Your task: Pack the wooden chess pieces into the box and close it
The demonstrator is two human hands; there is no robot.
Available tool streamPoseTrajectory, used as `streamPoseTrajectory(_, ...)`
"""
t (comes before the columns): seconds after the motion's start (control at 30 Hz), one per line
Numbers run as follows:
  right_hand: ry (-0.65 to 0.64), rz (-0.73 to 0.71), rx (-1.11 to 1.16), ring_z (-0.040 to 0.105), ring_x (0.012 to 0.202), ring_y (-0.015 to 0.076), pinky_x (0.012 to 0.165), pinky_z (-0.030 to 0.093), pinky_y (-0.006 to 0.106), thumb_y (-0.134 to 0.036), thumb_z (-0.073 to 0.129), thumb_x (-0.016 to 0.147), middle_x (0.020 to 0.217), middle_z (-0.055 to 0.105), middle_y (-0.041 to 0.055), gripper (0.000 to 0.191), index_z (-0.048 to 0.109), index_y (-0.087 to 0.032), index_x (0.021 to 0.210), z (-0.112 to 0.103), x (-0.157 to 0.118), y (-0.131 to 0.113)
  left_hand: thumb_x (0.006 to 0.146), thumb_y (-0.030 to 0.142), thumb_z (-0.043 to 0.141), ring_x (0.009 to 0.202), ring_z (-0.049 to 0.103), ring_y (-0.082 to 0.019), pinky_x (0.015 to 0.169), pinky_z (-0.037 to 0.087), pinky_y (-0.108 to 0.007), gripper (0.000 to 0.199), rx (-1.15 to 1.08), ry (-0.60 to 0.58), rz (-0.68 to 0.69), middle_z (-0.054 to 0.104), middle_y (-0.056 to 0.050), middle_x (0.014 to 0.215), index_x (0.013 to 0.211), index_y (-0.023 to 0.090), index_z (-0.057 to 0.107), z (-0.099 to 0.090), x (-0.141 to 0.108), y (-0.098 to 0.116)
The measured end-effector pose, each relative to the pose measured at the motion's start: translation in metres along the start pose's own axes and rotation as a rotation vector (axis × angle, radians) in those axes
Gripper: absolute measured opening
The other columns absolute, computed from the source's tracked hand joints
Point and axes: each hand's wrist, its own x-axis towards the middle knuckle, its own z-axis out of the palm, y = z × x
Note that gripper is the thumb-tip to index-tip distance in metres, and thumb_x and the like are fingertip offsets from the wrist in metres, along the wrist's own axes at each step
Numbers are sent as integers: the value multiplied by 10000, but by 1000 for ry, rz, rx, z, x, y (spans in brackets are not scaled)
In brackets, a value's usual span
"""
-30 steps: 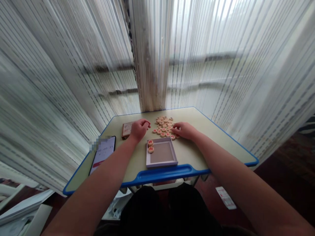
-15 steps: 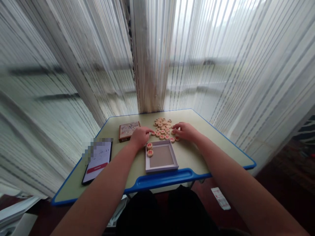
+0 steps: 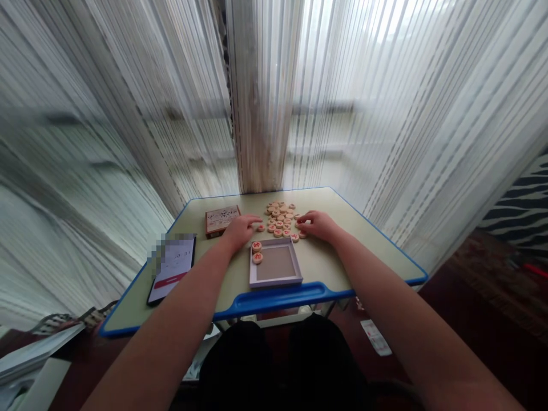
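Note:
Round wooden xiangqi pieces [image 3: 280, 217] lie in a loose heap on the pale table, many with red characters facing up. My left hand [image 3: 240, 230] is left of the heap, index finger stretched out beside a single red-marked piece [image 3: 261, 228]; whether it touches is unclear. At the heap's right edge rests my right hand [image 3: 320, 225], fingers apart, the tips at a piece [image 3: 303, 234] and another just behind it. A shallow open box tray [image 3: 298, 264] sits in front, two pieces [image 3: 257, 246] stacked one before the other along its left wall.
A decorated box lid [image 3: 221, 220] lies behind my left hand. On the left of the table is a phone or tablet [image 3: 173, 268] with a lit screen. The blue table edge [image 3: 278, 297] has a groove in front. Sheer curtains [image 3: 342, 131] hang behind.
The piece by my left index finger now sits slightly apart from the heap, to its left. My right hand stays at the right edge. The camera view has shifted a little.

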Motion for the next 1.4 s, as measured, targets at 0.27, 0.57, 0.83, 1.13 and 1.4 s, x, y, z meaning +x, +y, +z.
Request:
streamPoseTrajectory(0.27, -24, -21, -43, 574, 711, 119, 711, 428, 227, -267, 531, 762, 970, 654, 32, 243, 697, -216, 931, 0, -1, -3, 739, 168, 491, 841, 609, -170, 806, 468, -288, 246, 36, -66, -32, 688, -43, 881, 874, 185, 697, 0, 0, 4)
streamPoseTrajectory(0.57, -15, -45, -68, 574, 689, 116, 715, 429, 231, -299, 546, 763, 968, 649, 45, 249, 678, -197, 947, 2, -2, -8, 780, 214, 465, 806, 597, -156, 773, 463, -261, 290, 7, -119, 3, 652, -54, 916, 969, 202, 684, 2, 0, 2)
streamPoseTrajectory(0.83, -19, -40, -58, 563, 665, 112, 699, 423, 226, -293, 555, 739, 897, 652, 33, 230, 683, -188, 899, 3, -1, -5, 771, 296, 515, 783, 587, -175, 763, 460, -293, 239, 41, -85, -16, 634, -72, 906, 885, 178, 688, 1, 0, 0)
streamPoseTrajectory(1.13, 19, -15, -32, 564, 651, 114, 662, 427, 221, -308, 597, 715, 826, 670, 23, 243, 698, -194, 903, -1, -2, -10, 762, 214, 490, 876, 593, -189, 818, 450, -296, 219, 38, -88, -42, 672, -54, 921, 871, 183, 678, 1, 0, 2)
streamPoseTrajectory(1.4, -38, 40, 35, 572, 594, 104, 626, 426, 218, -356, 602, 719, 770, 686, 1, 318, 676, -214, 993, -2, -3, -10, 723, 207, 488, 829, 605, -165, 788, 462, -262, 252, -24, -42, -34, 693, -35, 874, 835, 194, 713, -2, -2, 7)
